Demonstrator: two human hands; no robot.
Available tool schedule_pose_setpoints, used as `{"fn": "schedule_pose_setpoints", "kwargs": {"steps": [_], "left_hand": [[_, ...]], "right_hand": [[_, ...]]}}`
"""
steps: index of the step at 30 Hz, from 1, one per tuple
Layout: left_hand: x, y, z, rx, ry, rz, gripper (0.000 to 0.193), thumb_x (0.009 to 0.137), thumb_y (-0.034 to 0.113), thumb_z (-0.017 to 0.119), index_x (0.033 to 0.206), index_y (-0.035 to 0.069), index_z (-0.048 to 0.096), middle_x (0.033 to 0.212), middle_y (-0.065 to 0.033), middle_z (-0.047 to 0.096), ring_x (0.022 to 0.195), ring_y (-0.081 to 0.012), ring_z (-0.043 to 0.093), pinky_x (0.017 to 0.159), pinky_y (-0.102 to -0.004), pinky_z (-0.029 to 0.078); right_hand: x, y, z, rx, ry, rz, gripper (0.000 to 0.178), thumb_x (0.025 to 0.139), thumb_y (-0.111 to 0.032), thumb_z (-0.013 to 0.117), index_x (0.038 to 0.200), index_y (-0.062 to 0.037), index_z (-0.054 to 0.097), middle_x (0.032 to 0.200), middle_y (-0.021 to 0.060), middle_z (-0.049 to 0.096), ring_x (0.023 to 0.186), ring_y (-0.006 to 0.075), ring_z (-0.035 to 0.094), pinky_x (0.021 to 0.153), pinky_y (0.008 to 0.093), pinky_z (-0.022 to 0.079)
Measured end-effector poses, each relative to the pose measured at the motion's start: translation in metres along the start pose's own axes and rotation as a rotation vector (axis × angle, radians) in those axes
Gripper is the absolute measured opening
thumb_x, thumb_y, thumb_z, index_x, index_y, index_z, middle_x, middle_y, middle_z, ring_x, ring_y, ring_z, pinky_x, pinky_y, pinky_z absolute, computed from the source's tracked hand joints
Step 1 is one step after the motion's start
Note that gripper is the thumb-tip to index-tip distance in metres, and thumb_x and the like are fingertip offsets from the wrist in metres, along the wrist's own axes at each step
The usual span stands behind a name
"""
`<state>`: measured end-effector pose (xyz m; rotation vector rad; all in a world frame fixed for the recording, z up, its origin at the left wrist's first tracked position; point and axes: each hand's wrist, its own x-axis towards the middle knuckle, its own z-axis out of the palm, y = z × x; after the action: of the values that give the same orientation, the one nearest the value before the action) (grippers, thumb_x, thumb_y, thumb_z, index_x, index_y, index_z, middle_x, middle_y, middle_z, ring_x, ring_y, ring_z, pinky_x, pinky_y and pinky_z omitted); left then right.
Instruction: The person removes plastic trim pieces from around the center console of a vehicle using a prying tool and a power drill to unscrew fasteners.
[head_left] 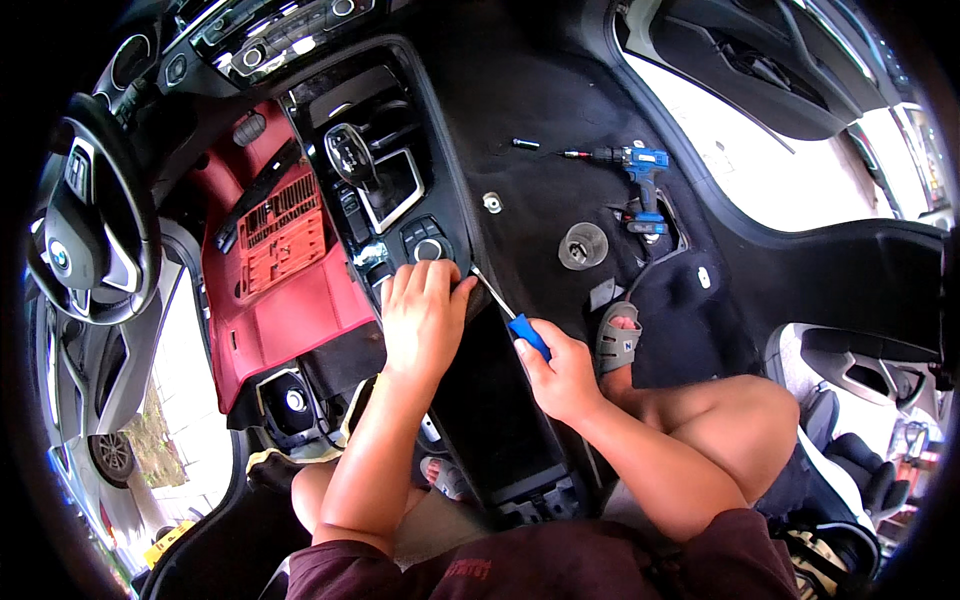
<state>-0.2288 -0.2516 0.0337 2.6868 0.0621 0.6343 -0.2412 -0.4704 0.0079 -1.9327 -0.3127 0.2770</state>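
The center console (455, 175) of a car runs ahead of me, with a gear selector (350, 155) and a round control knob (430, 249) on it. My left hand (425, 315) rests at the rear end of its trim, fingers bent over the edge behind the knob and thumb off to the right. What lies under the fingers is hidden. In my right hand (562, 375) is a screwdriver (530, 334) with a blue handle, fingers wrapped round it. Its slim metal shaft slants forward and left, and the tip meets the seam at the console's right rear corner.
Right of the console, a blue cordless drill (640, 160), a small bit (525, 144) and a clear cup (583, 246) are on the black floor. An orange tool case (283, 240) lies on the red floor lining (300, 325) to the left, below the steering wheel (90, 220).
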Motion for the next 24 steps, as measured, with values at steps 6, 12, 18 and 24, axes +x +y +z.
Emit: {"fn": "schedule_pose_setpoints", "kwargs": {"steps": [6, 12, 18, 24], "left_hand": [[-0.003, -0.009, -0.033, 0.167, -0.062, 0.199, 0.026, 0.088, 0.024, 0.084, 0.109, 0.012, 0.076, 0.104, -0.0012, 0.07, 0.098, -0.0242, 0.066, 0.086, -0.0396, 0.049], [-0.02, -0.013, -0.033, 0.417, -0.038, 0.191, 0.033, 0.093, 0.035, 0.08, 0.117, 0.013, 0.071, 0.11, -0.0035, 0.068, 0.095, -0.0239, 0.066, 0.081, -0.0404, 0.052], [-0.036, -0.012, -0.023, 0.324, -0.098, -0.115, 0.042, 0.097, 0.049, 0.078, 0.109, 0.01, 0.064, 0.076, -0.0069, 0.07, 0.068, -0.0245, 0.075, 0.062, -0.0388, 0.058], [-0.027, 0.017, -0.027, 0.193, -0.173, -0.44, 0.052, 0.099, 0.044, 0.078, 0.125, 0.001, 0.064, 0.074, -0.0146, 0.073, 0.073, -0.0362, 0.077, 0.069, -0.0471, 0.062]], "right_hand": [[-0.001, -0.009, 0.0, -0.134, 0.032, -0.037, 0.02, 0.105, -0.017, 0.07, 0.118, -0.0019, 0.067, 0.092, 0.0235, 0.072, 0.085, 0.0463, 0.073, 0.072, 0.0494, 0.056], [-0.004, -0.03, 0.0, -0.381, 0.034, -0.101, 0.024, 0.106, -0.016, 0.068, 0.124, -0.0018, 0.062, 0.099, 0.0247, 0.072, 0.091, 0.0483, 0.072, 0.078, 0.0535, 0.057], [-0.008, -0.025, 0.001, -0.406, 0.023, -0.106, 0.024, 0.107, -0.014, 0.067, 0.127, -0.0025, 0.059, 0.099, 0.0257, 0.071, 0.092, 0.0506, 0.07, 0.078, 0.0555, 0.055], [-0.009, -0.009, 0.007, -0.285, 0.046, -0.14, 0.021, 0.107, -0.013, 0.067, 0.124, -0.0025, 0.06, 0.1, 0.0258, 0.071, 0.093, 0.0506, 0.07, 0.078, 0.0547, 0.055]]}}
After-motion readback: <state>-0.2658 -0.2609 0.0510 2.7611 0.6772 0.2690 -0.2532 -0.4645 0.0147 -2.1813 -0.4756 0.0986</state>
